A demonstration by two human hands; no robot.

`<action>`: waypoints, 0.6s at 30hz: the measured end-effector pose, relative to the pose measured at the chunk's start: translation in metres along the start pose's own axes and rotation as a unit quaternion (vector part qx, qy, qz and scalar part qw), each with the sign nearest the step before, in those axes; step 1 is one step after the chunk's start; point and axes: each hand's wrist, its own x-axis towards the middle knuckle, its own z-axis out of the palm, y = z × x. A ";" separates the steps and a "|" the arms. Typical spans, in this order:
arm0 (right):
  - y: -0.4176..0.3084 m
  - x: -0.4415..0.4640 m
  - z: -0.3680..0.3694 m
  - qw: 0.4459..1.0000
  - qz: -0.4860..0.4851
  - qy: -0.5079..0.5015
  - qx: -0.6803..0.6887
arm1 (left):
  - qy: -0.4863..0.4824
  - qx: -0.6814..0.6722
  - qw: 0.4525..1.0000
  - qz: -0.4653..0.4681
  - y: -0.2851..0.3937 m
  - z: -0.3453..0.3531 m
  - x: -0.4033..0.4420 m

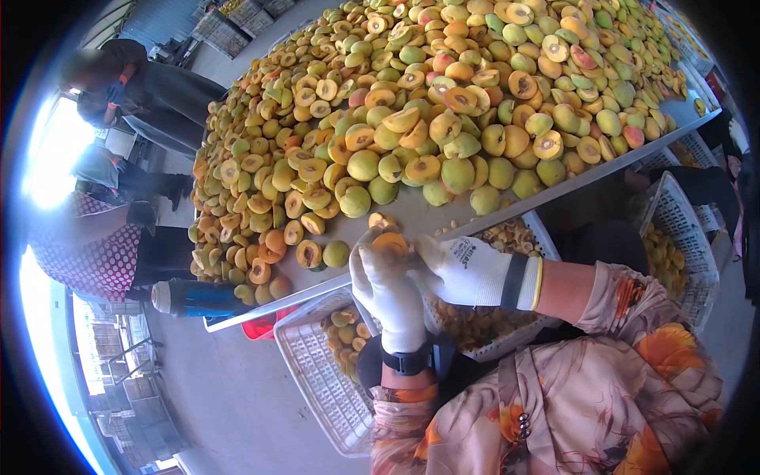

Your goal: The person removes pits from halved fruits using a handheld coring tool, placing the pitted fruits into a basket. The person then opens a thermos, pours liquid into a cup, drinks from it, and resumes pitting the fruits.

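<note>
In the head view, my left hand [388, 289], in a white glove with a dark watch at the wrist, is closed around a cut apricot half [390, 244], its orange face turned up. My right hand [463, 269], also white-gloved, reaches in from the right. Its fingers are bent against the fruit's edge; whether they hold a small tool is hidden. Just beyond my hands, another apricot half [381, 220] lies on the metal table [412, 207]. A big heap of apricots [443, 103], many of them cut, covers most of the tabletop.
Below the table edge stand a white crate [317, 380] with fruit pieces, a crate [546, 237] with brownish bits, and another crate [697, 237] at right. A blue cylinder [198, 298] juts out at left. Co-workers [103, 245] stand along the left side.
</note>
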 end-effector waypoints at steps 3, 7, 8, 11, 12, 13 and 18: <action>0.021 -0.007 0.034 0.978 -0.109 0.056 -0.167 | 0.007 0.057 0.998 0.037 0.005 0.001 -0.004; -0.006 -0.002 0.011 0.989 0.059 -0.077 0.110 | 0.012 0.090 0.994 0.066 0.006 -0.002 -0.003; -0.006 -0.002 0.011 0.989 0.048 -0.079 0.119 | 0.007 0.090 0.994 0.065 0.007 -0.003 -0.002; 0.003 -0.001 0.012 0.988 0.009 -0.090 0.124 | 0.009 0.117 0.989 0.086 0.000 -0.007 -0.001; 0.006 0.001 0.012 0.989 -0.009 -0.097 0.111 | 0.007 0.112 0.991 0.066 0.002 -0.007 -0.002; 0.009 0.000 0.011 0.988 -0.010 -0.109 0.113 | 0.005 0.106 0.993 0.047 0.007 -0.005 -0.004; 0.016 0.003 0.008 0.981 0.009 -0.098 0.166 | -0.016 0.037 0.999 0.007 0.013 -0.002 -0.006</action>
